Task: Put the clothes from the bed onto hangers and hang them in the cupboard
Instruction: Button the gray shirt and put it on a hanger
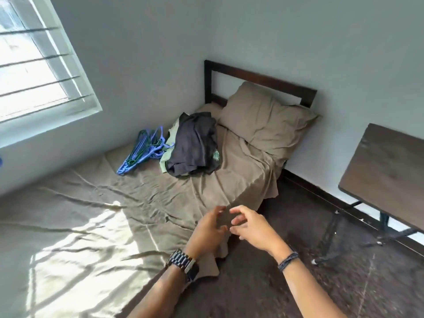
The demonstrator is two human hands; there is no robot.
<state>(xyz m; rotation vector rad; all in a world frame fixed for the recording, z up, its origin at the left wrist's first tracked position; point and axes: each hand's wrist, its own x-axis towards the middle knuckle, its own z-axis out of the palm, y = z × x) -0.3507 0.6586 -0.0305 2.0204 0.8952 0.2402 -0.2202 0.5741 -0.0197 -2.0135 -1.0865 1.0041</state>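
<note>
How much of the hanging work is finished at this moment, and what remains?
Nothing looks done yet. The pile of clothes lies on the bed beside the pillow, and the blue hangers lie bare next to it. The left hand and right hand hold nothing. Every garment is left; no cupboard is in view.

A heap of clothes [193, 146] lies on the bed [137, 203], well beyond the hands and a little to their left: a dark grey garment crumpled on top, a pale green one showing beneath along its left edge. Just left of the heap, touching it, lies a bundle of plastic hangers [142, 150], mostly blue with some green, hooks toward the clothes.
</note>
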